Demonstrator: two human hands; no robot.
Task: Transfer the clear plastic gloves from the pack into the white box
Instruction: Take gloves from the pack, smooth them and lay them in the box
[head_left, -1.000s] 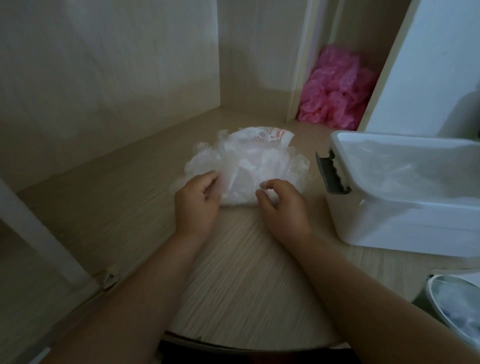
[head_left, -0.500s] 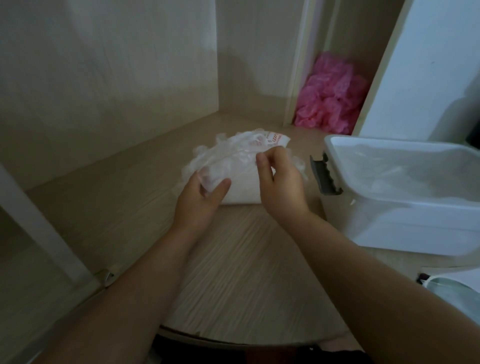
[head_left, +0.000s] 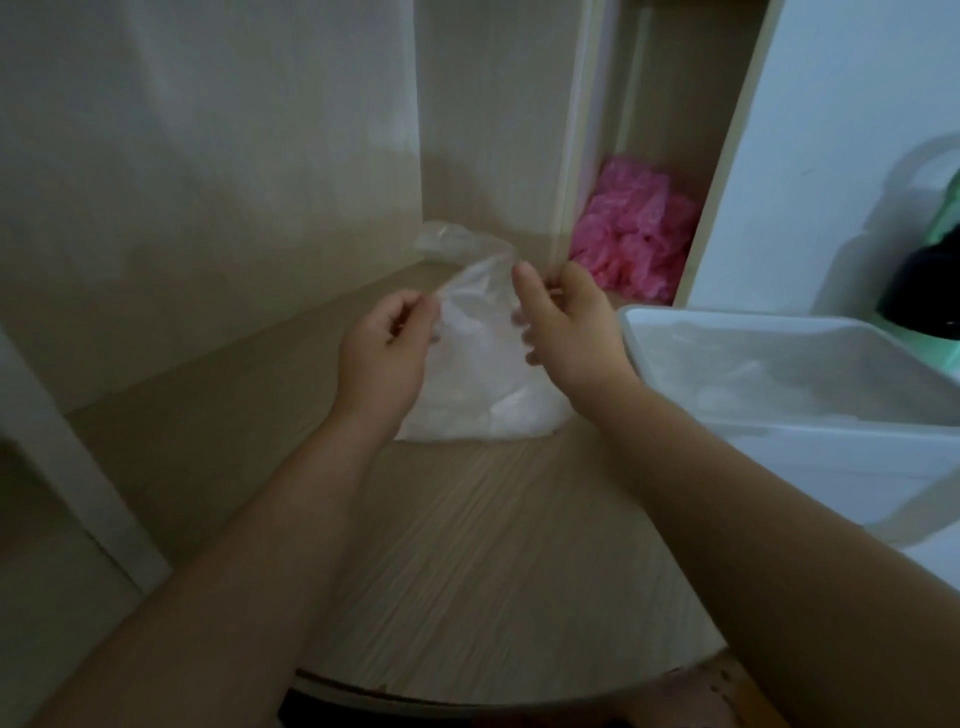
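Observation:
The clear plastic pack of gloves (head_left: 480, 384) stands partly lifted on the wooden tabletop (head_left: 467, 561), its lower part still on the wood. My left hand (head_left: 382, 351) pinches the pack's upper left edge. My right hand (head_left: 563, 322) pinches the upper right edge, with the film stretched between the two hands. A loose piece of clear film (head_left: 457, 244) sticks up behind. The white box (head_left: 810, 447) stands open to the right, with some clear plastic lying inside.
A heap of pink plastic (head_left: 631, 226) fills a narrow shelf gap at the back. Wooden panels wall in the left and back. A white panel (head_left: 831, 156) rises behind the box. A dark object and a green thing (head_left: 930, 291) sit at the far right.
Both hands have risen from the pack's near edge to its top, pulling the film upward and apart. The pack has gone from lying flat to standing partly upright. The view has shifted left.

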